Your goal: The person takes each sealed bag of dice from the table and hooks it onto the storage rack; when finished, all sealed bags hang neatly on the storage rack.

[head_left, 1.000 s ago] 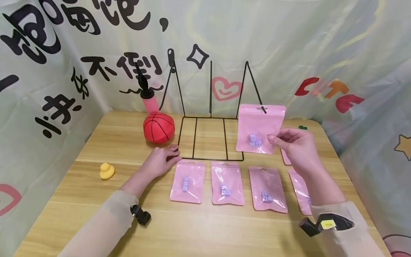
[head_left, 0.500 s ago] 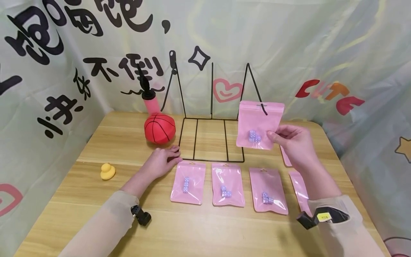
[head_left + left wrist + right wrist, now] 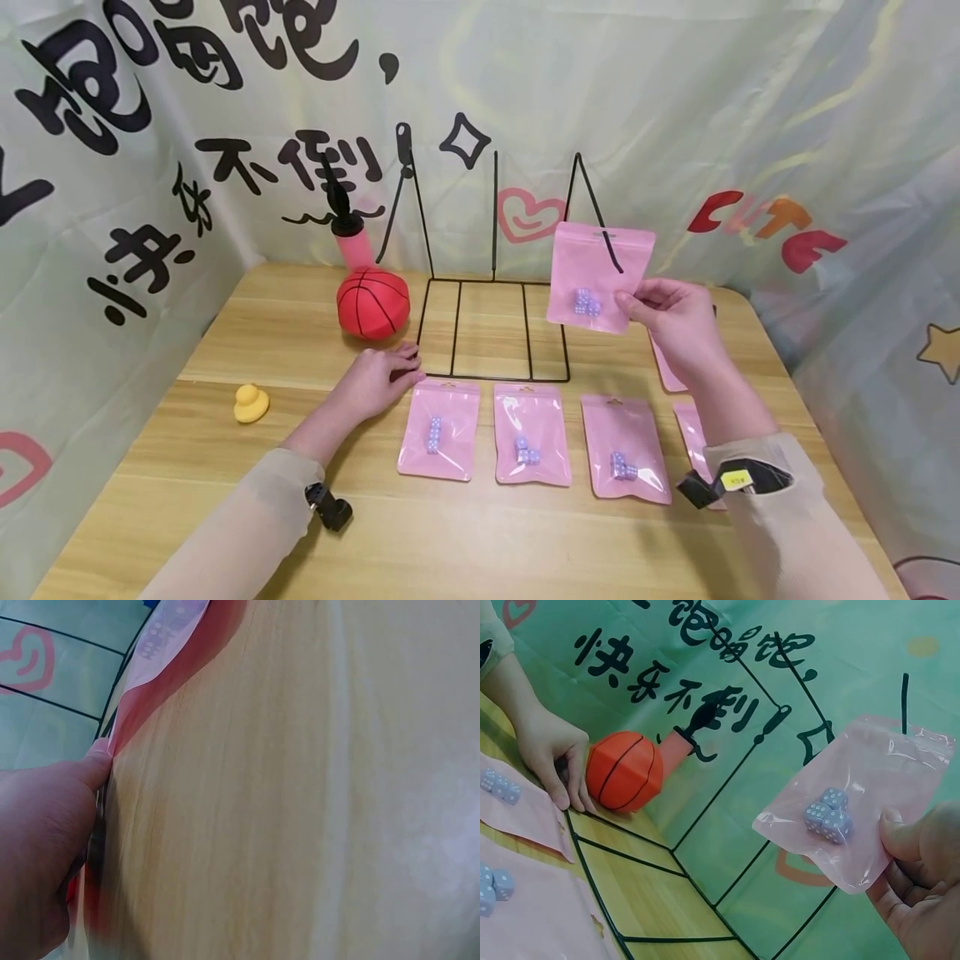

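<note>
My right hand (image 3: 671, 317) pinches the right edge of a pink zip bag (image 3: 570, 258) with several lilac dice (image 3: 587, 302) in it. The bag hangs upright, its top hole around the right-hand prong (image 3: 611, 250) of a black wire rack (image 3: 529, 333); the prong's tip shows in front of the bag. At the rack's front left corner, my left hand (image 3: 375, 379) grips the wire with thumb and fingers. Beside that thumb lies a flat pink bag (image 3: 450, 400) of dice, its edge close to the thumb in the left wrist view.
More pink dice bags (image 3: 531, 417) (image 3: 618, 417) lie along the rack's front, others partly behind the right arm. A red basketball-patterned ball (image 3: 372, 304) and a pink pump (image 3: 354, 246) stand left of the rack. A yellow toy duck (image 3: 251, 404) sits at far left. A printed cloth hangs behind.
My right hand has moved the bag up, back and slightly left, farther along the prong. My left hand has stayed at the rack's corner.
</note>
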The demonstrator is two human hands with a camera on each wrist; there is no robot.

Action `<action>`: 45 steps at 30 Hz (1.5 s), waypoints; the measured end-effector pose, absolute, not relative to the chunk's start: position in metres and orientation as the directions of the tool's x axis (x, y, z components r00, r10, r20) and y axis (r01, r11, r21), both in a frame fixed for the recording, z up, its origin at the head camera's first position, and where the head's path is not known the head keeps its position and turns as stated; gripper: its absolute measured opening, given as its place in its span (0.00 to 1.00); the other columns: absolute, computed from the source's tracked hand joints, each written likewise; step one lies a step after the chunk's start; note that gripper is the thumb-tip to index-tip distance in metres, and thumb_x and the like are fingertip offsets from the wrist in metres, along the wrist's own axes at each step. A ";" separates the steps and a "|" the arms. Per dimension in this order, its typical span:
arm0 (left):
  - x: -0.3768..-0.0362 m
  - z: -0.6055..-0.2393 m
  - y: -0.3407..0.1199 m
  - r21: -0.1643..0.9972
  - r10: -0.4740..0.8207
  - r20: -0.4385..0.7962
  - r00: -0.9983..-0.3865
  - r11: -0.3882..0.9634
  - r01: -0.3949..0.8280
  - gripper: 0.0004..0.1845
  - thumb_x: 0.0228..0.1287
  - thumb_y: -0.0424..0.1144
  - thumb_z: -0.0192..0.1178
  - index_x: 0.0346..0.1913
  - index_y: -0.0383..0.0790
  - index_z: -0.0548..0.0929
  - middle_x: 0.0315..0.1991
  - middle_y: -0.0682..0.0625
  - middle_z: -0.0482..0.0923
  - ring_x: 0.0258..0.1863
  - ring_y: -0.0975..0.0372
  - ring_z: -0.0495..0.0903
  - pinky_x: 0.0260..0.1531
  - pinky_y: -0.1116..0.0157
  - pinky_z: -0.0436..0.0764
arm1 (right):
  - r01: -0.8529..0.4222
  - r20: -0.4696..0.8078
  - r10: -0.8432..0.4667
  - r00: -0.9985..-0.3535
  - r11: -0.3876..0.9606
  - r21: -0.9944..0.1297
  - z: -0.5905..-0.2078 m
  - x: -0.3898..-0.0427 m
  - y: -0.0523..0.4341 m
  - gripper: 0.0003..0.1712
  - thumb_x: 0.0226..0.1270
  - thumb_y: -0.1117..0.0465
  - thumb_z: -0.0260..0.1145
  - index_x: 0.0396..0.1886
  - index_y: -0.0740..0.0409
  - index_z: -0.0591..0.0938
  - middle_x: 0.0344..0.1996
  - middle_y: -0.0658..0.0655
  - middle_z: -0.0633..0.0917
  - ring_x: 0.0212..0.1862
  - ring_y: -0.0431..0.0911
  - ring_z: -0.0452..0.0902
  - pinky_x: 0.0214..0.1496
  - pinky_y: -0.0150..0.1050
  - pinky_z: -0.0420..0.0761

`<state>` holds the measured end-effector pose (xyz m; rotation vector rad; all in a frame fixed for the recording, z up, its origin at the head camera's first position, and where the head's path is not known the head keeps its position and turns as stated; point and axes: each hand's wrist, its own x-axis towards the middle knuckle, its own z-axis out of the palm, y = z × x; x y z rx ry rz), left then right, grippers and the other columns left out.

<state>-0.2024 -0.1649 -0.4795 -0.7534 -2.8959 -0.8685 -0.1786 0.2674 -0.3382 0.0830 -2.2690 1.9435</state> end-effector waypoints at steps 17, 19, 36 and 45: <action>-0.201 -0.480 -0.165 0.506 0.446 0.171 -0.878 0.725 0.467 0.19 0.72 0.43 0.72 0.59 0.35 0.89 0.66 0.40 0.80 0.71 0.50 0.75 0.71 0.50 0.72 | -0.081 0.122 0.128 -0.984 0.286 -0.955 -0.332 -0.206 0.260 0.16 0.72 0.57 0.75 0.44 0.68 0.85 0.36 0.45 0.91 0.39 0.41 0.84 0.43 0.30 0.84; -0.201 -0.481 -0.165 0.504 0.448 0.174 -0.877 0.725 0.470 0.19 0.72 0.43 0.72 0.59 0.36 0.89 0.66 0.40 0.80 0.70 0.50 0.75 0.71 0.50 0.72 | -0.088 0.128 0.129 -0.983 0.278 -0.957 -0.332 -0.208 0.260 0.16 0.72 0.58 0.75 0.44 0.68 0.85 0.35 0.45 0.91 0.39 0.40 0.84 0.41 0.30 0.84; -0.202 -0.482 -0.166 0.501 0.450 0.185 -0.874 0.722 0.478 0.19 0.72 0.43 0.72 0.58 0.36 0.89 0.65 0.40 0.80 0.70 0.49 0.76 0.70 0.50 0.73 | -0.059 0.106 0.146 -0.984 0.296 -0.953 -0.329 -0.225 0.267 0.11 0.78 0.63 0.68 0.51 0.67 0.84 0.37 0.45 0.88 0.39 0.39 0.83 0.46 0.29 0.85; -0.201 -0.482 -0.166 0.504 0.446 0.190 -0.875 0.720 0.476 0.19 0.71 0.43 0.72 0.59 0.35 0.89 0.65 0.40 0.81 0.70 0.49 0.76 0.70 0.50 0.73 | -0.064 0.109 0.146 -0.983 0.287 -0.956 -0.329 -0.230 0.265 0.12 0.78 0.62 0.68 0.51 0.68 0.84 0.36 0.45 0.88 0.40 0.38 0.85 0.48 0.26 0.85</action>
